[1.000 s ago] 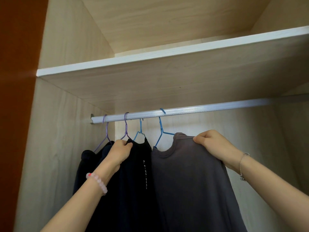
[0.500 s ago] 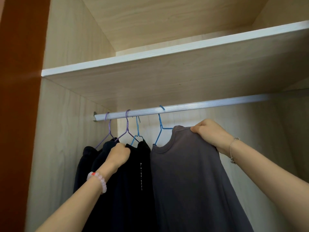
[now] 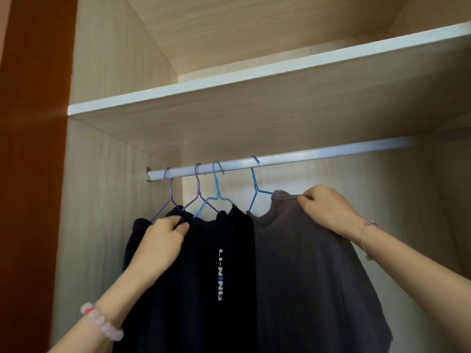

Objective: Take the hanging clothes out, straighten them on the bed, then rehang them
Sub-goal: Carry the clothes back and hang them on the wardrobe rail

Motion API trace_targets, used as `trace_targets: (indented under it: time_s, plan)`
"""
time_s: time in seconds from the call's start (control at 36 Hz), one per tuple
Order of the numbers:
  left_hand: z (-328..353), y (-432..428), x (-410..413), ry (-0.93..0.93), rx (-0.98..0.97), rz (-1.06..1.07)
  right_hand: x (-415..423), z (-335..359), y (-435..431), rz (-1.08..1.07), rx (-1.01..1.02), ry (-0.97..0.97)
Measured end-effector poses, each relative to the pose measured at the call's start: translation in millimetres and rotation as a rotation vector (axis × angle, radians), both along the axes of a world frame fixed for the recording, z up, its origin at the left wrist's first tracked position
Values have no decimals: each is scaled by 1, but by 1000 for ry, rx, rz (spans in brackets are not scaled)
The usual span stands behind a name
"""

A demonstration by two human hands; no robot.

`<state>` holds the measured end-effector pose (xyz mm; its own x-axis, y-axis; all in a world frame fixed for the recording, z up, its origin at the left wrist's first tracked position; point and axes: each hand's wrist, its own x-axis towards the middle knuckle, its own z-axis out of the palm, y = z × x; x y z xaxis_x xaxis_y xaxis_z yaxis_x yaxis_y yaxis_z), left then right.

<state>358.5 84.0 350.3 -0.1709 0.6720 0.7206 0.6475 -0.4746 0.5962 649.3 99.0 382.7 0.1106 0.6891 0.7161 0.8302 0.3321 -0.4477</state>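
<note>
Hanging from the wardrobe rail (image 3: pixel 318 154) on a blue wire hanger (image 3: pixel 254 192), the grey T-shirt (image 3: pixel 318 276) is pinched at one shoulder by the right grip (image 3: pixel 328 210). The left grip (image 3: pixel 160 245) clutches the dark shoulder fabric of the black Li-Ning top (image 3: pixel 204 276), which hangs touching the grey T-shirt.

rail (image 3: pixel 318 154) seen as ribbed metal, satin sheen. shelf (image 3: pixel 254 118) finished in matt wood-grain laminate, edge banded in white. hangers (image 3: pixel 254 186) made of smooth coated wire. black top (image 3: pixel 204 276) and grey top (image 3: pixel 305 276) noted as matt cloth. bracelet (image 3: pixel 102 323) beads glossy.
</note>
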Motion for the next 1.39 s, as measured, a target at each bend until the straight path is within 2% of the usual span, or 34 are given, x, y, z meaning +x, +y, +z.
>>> trace_targets:
  time_s: [0.17,0.39,0.56,0.72,0.86,1.06,1.22,1.31,1.39]
  plan:
    - [30,-9,-7,-154,7,-37,-13,-10,2,16,-56,-64]
    - [51,17,25,-110,-61,0,-25,-18,8,21,-103,-126]
    - [56,10,26,37,21,114,-25,-20,12,33,-125,-115]
    - [83,9,18,174,22,208,-22,-17,11,30,-135,-94]
    - [103,17,16,277,-29,278,-17,-17,7,39,-128,-75]
    - [82,27,12,354,-162,221,-15,-9,0,76,-115,-40]
    - [79,21,-7,543,-4,546,-6,0,2,-8,-126,-68]
    - [87,11,-13,665,47,684,-2,-2,7,-189,-8,-170]
    - [92,4,-12,774,95,765,0,-4,8,-280,96,-262]
